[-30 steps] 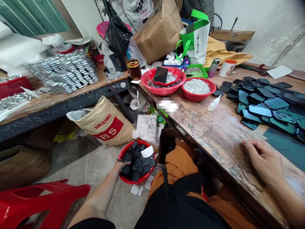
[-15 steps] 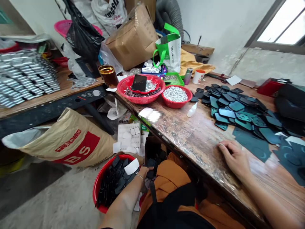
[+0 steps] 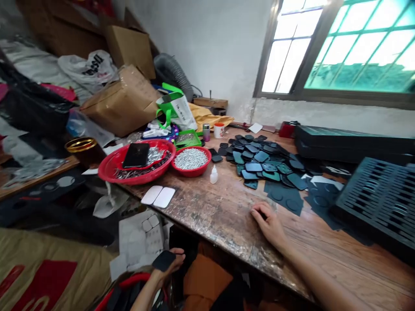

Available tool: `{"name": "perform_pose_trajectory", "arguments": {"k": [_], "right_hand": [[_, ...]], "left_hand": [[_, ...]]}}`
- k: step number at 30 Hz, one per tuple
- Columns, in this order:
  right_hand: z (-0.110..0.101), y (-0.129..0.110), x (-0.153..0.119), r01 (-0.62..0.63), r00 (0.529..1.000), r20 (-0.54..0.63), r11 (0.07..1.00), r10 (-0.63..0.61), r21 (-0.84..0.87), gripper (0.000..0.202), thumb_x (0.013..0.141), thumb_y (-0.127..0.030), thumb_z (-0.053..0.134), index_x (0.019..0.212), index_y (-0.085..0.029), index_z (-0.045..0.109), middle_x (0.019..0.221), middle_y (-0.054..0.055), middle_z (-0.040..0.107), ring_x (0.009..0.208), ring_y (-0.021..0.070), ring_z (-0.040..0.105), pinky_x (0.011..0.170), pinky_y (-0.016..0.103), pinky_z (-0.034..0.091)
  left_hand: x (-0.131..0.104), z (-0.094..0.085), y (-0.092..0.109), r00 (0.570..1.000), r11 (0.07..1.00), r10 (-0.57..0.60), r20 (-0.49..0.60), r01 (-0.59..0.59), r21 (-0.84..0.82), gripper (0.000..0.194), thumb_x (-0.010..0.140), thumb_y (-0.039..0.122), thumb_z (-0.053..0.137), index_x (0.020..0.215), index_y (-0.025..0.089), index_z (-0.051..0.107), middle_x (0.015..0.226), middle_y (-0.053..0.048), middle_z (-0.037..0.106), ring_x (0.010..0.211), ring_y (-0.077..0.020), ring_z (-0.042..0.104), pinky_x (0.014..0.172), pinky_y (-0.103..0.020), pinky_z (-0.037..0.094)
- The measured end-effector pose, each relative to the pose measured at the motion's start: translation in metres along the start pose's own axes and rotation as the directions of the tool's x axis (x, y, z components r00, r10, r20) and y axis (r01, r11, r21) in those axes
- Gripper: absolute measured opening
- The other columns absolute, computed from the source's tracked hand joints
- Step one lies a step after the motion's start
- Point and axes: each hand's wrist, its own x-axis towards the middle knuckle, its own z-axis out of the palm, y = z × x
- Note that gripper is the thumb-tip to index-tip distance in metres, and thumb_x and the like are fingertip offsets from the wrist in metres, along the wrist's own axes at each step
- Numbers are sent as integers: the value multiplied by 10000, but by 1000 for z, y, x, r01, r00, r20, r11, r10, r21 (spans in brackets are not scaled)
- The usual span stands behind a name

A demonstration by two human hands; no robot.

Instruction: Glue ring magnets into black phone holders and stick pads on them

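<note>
My left hand (image 3: 178, 255) is low beside the table edge, above a red basket (image 3: 132, 280) of black pieces. A thin black rounded-square plate (image 3: 164, 260) lies across this hand, which holds it; part of the grip is hidden. On the tabletop, my right hand (image 3: 266, 219) rests with its fingers loosely curled and nothing visible in them. Beyond it spreads a heap of black rounded plates (image 3: 259, 157), with dark flat sheets (image 3: 285, 198) at its near side. Two white rounded cards (image 3: 158, 196) lie at the table's left edge.
A small white dropper bottle (image 3: 213, 176) stands near a red bowl of small silvery pieces (image 3: 192, 160). Left of that sits a larger red basket (image 3: 136, 172) with a dark phone-like slab. A slotted black rack (image 3: 379, 203) occupies the right side. Cardboard boxes (image 3: 123, 101) fill the back left.
My left hand has come up out of the red basket's side with a black plate. My right hand stays on the table. The view has swung right and up, showing more window and the rack.
</note>
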Motion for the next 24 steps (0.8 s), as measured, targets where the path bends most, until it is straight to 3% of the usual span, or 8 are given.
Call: {"name": "perform_pose_trajectory", "arguments": {"k": [2, 5, 8, 12, 15, 18, 20, 24], "right_hand": [[-9, -4, 0, -22, 1000, -3, 1000, 22, 8, 212, 896, -314, 453, 777, -194, 582, 818, 44, 618, 800, 192, 584, 746, 302, 461], [-33, -4, -2, -54, 998, -11, 998, 55, 10, 192, 885, -280, 462, 779, -195, 598, 742, 16, 627, 717, 172, 591, 663, 268, 465], [-65, 9, -4, -93, 996, -26, 989, 90, -112, 176, 871, -251, 458, 809, -197, 614, 794, 16, 652, 752, 167, 605, 688, 263, 471], [-101, 43, 7, -204, 976, -132, 934, 172, -293, 175, 846, -233, 470, 879, -183, 635, 880, 56, 671, 853, 206, 618, 770, 318, 482], [-113, 68, 32, -275, 954, -219, 884, 203, -378, 244, 829, -194, 495, 1029, -139, 624, 1089, 132, 639, 1065, 258, 566, 920, 381, 435], [-116, 85, 68, -344, 929, -291, 822, 228, -454, 340, 856, -143, 466, 1179, -105, 564, 1322, 187, 499, 1274, 291, 409, 1031, 420, 347], [-117, 91, 90, -387, 912, -327, 780, 247, -492, 361, 873, -129, 461, 1225, -99, 533, 1375, 203, 440, 1328, 312, 330, 1054, 454, 313], [-121, 97, 115, -429, 901, -319, 716, 294, -551, 336, 888, -249, 555, 1201, -128, 541, 1256, 153, 534, 1150, 274, 513, 941, 461, 436]], "left_hand": [[-5, -9, 20, 990, 994, 106, 95, -108, 21, 349, 674, 531, 705, 806, 237, 572, 686, 19, 587, 750, -194, 619, 707, -304, 512], [-19, -18, 63, 917, 944, 306, 255, -327, 44, 458, 593, 663, 656, 742, 249, 530, 582, 8, 529, 582, -191, 568, 526, -289, 464], [-29, -3, 122, 845, 881, 411, 341, -464, 87, 409, 647, 621, 637, 777, 243, 549, 614, -10, 544, 571, -185, 544, 513, -283, 445], [-20, 61, 200, 725, 694, 550, 413, -673, 257, 240, 740, 479, 611, 823, 255, 617, 733, -3, 625, 674, -191, 571, 622, -286, 476], [6, 122, 249, 592, 469, 691, 414, -804, 366, 188, 765, 379, 564, 787, 202, 623, 736, -26, 649, 686, -185, 586, 643, -279, 480], [38, 172, 290, 536, 364, 745, 397, -826, 431, 125, 737, 261, 579, 819, 191, 643, 834, -53, 666, 794, -211, 600, 738, -311, 481], [56, 194, 314, 500, 294, 764, 408, -832, 470, 175, 750, 221, 579, 907, 190, 650, 977, -73, 660, 936, -225, 584, 855, -327, 455], [81, 222, 350, 458, 155, 746, 484, -825, 543, 272, 828, 208, 564, 1096, 196, 606, 1215, -87, 572, 1166, -226, 476, 1016, -366, 353]]}}
